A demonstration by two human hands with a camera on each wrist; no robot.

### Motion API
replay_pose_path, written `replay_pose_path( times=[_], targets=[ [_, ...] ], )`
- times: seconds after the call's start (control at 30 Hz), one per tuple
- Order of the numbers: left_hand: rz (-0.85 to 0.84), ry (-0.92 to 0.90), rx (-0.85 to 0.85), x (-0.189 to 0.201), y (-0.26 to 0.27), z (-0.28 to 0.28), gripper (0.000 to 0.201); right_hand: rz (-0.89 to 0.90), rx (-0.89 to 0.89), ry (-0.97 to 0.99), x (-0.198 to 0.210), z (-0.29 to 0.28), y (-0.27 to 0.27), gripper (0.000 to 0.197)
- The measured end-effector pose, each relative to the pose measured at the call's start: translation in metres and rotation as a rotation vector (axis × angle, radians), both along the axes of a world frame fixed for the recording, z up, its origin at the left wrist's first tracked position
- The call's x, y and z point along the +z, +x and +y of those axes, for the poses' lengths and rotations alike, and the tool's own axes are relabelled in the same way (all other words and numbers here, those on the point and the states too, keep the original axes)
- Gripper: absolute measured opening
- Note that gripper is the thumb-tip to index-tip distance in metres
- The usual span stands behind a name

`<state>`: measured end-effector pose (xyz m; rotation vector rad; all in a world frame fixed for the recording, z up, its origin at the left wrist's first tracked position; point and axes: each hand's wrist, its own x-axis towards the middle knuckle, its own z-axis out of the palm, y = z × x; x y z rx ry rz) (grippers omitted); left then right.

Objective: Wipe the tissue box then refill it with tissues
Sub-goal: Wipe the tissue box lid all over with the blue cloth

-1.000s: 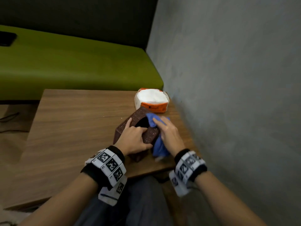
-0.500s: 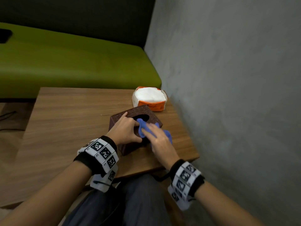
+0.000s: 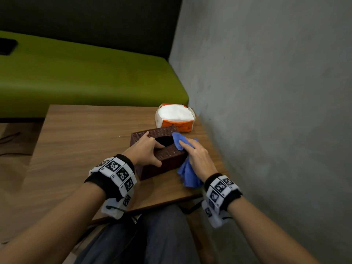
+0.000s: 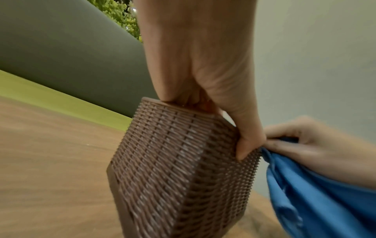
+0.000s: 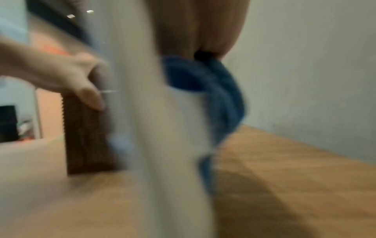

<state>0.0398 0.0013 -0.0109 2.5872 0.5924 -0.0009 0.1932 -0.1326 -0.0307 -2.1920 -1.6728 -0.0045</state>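
A brown woven tissue box (image 3: 167,159) (image 4: 173,169) stands on the wooden table (image 3: 85,140), its oval top opening dark and empty. My left hand (image 3: 146,151) (image 4: 203,80) grips the box's near end, thumb down the side. My right hand (image 3: 198,157) presses a blue cloth (image 3: 178,141) (image 4: 315,193) (image 5: 213,90) against the box's top right edge, fingers laid over it; the rest of the cloth hangs down beside the box. An orange and white tissue pack (image 3: 175,117) lies just behind the box. The right wrist view is blurred.
A grey wall (image 3: 266,92) runs along the table's right edge, close to my right hand. A green bench (image 3: 85,79) lies beyond the far edge, with a dark object (image 3: 6,46) at its far left. My knees sit under the near edge.
The cloth under my right hand has slid from over the opening to the box's right edge. My left hand keeps its hold on the near end.
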Motion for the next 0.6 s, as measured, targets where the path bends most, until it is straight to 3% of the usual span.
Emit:
replay_pose_path(
  times=[0.07,0.2,0.27,0.33,0.4,0.5,0.6],
  targets=[
    [0.015,-0.011,-0.026,0.003,-0.001,0.002,0.056,-0.015,0.016,-0.019,-0.001,0.005,-0.023,0.061],
    [0.105,0.064,-0.168,0.009,-0.007,0.018,0.061,-0.103,0.303,0.049,-0.003,-0.024,-0.055,0.053],
    [0.132,0.163,-0.196,0.013,-0.005,0.021,0.065,-0.032,0.196,0.085,0.004,-0.026,-0.037,0.049],
    [0.138,0.161,-0.141,0.017,0.002,0.010,0.066,0.104,-0.012,0.135,0.004,-0.020,-0.018,0.045],
    [0.122,0.056,-0.039,0.015,0.012,-0.015,0.069,0.158,-0.112,0.149,-0.002,-0.011,-0.011,0.044],
    [0.077,0.030,0.103,-0.004,0.019,-0.046,0.078,0.148,-0.125,0.149,-0.012,-0.004,-0.022,0.045],
    [-0.117,0.085,0.197,-0.021,0.015,-0.041,0.075,0.115,0.020,0.106,-0.019,-0.022,-0.032,0.048]
  ],
)
